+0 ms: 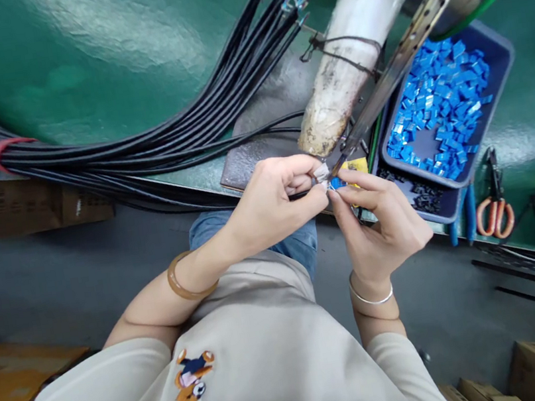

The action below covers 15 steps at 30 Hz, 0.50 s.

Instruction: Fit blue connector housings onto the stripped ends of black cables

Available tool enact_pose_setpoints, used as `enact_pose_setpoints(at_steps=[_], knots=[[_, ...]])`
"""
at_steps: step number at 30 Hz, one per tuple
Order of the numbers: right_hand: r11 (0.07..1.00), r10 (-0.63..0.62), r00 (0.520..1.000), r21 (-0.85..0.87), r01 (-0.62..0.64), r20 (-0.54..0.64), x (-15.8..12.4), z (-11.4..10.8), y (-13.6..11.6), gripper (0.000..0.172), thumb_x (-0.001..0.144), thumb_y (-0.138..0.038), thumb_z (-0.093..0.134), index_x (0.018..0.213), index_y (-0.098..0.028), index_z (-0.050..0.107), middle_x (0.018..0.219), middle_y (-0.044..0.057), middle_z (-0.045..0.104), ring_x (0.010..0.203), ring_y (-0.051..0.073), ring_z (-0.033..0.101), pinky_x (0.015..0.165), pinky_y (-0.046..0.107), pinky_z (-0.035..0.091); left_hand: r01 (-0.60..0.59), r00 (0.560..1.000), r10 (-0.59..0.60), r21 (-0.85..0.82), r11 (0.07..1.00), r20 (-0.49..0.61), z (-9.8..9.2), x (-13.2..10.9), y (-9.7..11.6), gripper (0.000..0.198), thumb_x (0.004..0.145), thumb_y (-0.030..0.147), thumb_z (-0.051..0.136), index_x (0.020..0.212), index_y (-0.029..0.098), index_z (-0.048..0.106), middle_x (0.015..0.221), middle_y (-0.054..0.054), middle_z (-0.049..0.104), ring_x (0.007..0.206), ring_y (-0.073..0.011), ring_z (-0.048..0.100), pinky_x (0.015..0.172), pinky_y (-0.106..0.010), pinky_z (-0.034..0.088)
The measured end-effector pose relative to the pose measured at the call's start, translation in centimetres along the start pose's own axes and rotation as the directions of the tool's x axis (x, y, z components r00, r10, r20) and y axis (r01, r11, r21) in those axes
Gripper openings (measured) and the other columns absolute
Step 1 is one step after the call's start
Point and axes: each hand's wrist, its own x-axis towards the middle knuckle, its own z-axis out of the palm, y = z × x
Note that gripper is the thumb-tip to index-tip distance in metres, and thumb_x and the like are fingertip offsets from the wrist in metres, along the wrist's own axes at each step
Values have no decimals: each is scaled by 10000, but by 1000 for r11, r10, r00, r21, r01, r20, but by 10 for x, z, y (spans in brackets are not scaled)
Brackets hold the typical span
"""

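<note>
My left hand [272, 203] is closed in a pinch on the end of a black cable [297, 194] at the bench edge. My right hand [376, 224] is closed too, its fingertips pinching a small blue connector [338, 182] right at the cable end. Both hands meet under the tip of a metal strip [393, 68] that runs down from a wrapped machine arm [354, 40]. A large bundle of black cables [139, 149] with stripped ends fans across the green bench [100, 58] to the left, tied with a red band [3, 149].
A blue tray [493, 49] holding many blue connectors sits to the right, with a lower tray of small black parts [420, 198]. Orange-handled scissors [495, 213] and blue-handled pliers [468, 214] lie near the bench edge. Cardboard boxes [2, 206] stand below.
</note>
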Motion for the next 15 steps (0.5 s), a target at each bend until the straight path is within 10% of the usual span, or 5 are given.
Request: enact_pose_setpoints(at_steps=[15], knots=[[995, 69, 992, 61, -75, 102, -6, -23, -7, 155, 776, -74, 713, 821, -203, 641, 954, 14, 768, 807, 144, 741, 685, 256, 603, 151, 957, -113, -130, 980, 266, -7, -8, -10, 84, 820, 215, 594, 853, 138, 597, 557, 51, 479, 489, -50, 402, 482, -172, 317]])
